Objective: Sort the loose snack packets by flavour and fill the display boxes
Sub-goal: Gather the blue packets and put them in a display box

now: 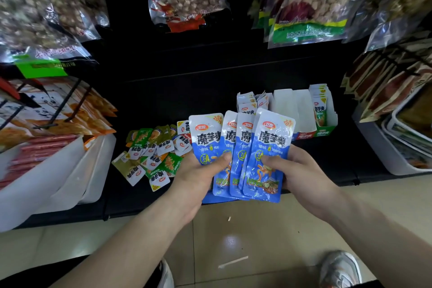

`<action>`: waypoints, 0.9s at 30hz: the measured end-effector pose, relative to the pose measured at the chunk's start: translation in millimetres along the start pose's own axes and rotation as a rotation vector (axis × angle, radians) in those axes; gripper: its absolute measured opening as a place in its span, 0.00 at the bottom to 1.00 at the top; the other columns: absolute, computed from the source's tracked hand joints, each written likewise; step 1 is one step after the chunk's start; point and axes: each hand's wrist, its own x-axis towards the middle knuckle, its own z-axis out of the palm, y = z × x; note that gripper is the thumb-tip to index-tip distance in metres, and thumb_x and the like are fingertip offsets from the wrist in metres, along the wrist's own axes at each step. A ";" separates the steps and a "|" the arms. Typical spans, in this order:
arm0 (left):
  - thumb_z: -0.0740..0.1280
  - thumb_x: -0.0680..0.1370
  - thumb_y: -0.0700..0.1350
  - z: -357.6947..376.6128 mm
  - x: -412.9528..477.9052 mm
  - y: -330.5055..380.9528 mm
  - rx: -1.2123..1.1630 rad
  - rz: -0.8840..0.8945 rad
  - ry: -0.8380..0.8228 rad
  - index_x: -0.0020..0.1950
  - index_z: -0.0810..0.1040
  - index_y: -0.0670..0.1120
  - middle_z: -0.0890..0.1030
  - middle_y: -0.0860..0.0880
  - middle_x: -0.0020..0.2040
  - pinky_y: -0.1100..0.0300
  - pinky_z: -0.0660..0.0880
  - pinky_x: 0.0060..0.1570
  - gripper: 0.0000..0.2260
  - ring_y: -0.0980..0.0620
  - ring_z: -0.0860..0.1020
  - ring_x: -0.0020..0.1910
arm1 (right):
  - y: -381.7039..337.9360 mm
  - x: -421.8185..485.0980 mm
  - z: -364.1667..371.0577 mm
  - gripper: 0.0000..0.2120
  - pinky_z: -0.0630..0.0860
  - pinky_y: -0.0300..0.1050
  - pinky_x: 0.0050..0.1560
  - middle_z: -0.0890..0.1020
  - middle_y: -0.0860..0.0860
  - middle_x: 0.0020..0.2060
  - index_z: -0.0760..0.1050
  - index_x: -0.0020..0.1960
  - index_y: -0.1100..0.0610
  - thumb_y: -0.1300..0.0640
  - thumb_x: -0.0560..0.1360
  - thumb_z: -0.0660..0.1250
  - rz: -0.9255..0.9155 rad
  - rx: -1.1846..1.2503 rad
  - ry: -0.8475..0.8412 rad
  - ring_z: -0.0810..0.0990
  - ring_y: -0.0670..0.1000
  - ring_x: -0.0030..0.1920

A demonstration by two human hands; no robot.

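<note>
Just before the dark shelf (346,159), clamped thumbs and curled fingers on a fan of blue packets (268,147), left hand (196,178) at one edge, right hand (301,171) at the other. Beyond, left green packets (152,157) heaped loose on the shelf, near the display boxes (326,132).

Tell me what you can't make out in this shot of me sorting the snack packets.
Head view only.
blue packets: exact count unclear; they overlap in a fan, and the left hand and right hand cover parts of them.
display boxes: left part hidden behind the fan.
loose green packets: flavour print too small.
hanging bags, upper left: blurred and cut by the edge.
</note>
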 end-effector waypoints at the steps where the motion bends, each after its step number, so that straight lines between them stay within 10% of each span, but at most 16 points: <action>1: 0.71 0.78 0.45 0.5 0.1 0.6 -0.010 -0.019 -0.003 0.59 0.83 0.47 0.87 0.49 0.54 0.55 0.83 0.47 0.10 0.49 0.85 0.53 | 0.1 -0.4 0.7 0.09 0.82 0.44 0.40 0.87 0.55 0.51 0.81 0.58 0.56 0.63 0.80 0.65 -0.002 0.013 -0.021 0.87 0.58 0.49; 7: 0.66 0.81 0.46 -1.6 5.4 -1.9 -0.142 -0.108 0.091 0.45 0.86 0.50 0.87 0.47 0.48 0.47 0.83 0.49 0.10 0.48 0.86 0.46 | 0.5 2.0 -0.1 0.10 0.82 0.47 0.41 0.87 0.53 0.51 0.79 0.60 0.58 0.63 0.80 0.66 -0.001 0.005 0.068 0.87 0.57 0.50; 12: 0.70 0.79 0.47 -9.8 6.5 -10.7 0.097 0.079 0.070 0.58 0.80 0.54 0.86 0.59 0.52 0.69 0.77 0.45 0.08 0.61 0.83 0.51 | 1.0 1.8 -0.2 0.11 0.84 0.51 0.45 0.87 0.54 0.53 0.78 0.62 0.56 0.63 0.80 0.66 -0.004 0.007 0.063 0.87 0.58 0.51; 20: 0.68 0.81 0.46 -6.0 9.0 -12.5 -0.028 -0.001 0.060 0.54 0.84 0.53 0.87 0.52 0.52 0.51 0.80 0.51 0.06 0.51 0.85 0.51 | 4.6 5.8 1.1 0.12 0.83 0.47 0.43 0.86 0.53 0.54 0.77 0.64 0.56 0.63 0.81 0.65 0.017 -0.025 -0.020 0.86 0.56 0.52; 27: 0.71 0.79 0.50 29.0 11.1 -9.9 0.085 0.107 -0.005 0.61 0.78 0.53 0.86 0.55 0.54 0.56 0.81 0.53 0.11 0.53 0.84 0.55 | 5.1 11.0 7.9 0.12 0.80 0.62 0.58 0.86 0.58 0.54 0.77 0.63 0.59 0.64 0.80 0.64 0.046 0.139 0.070 0.85 0.60 0.55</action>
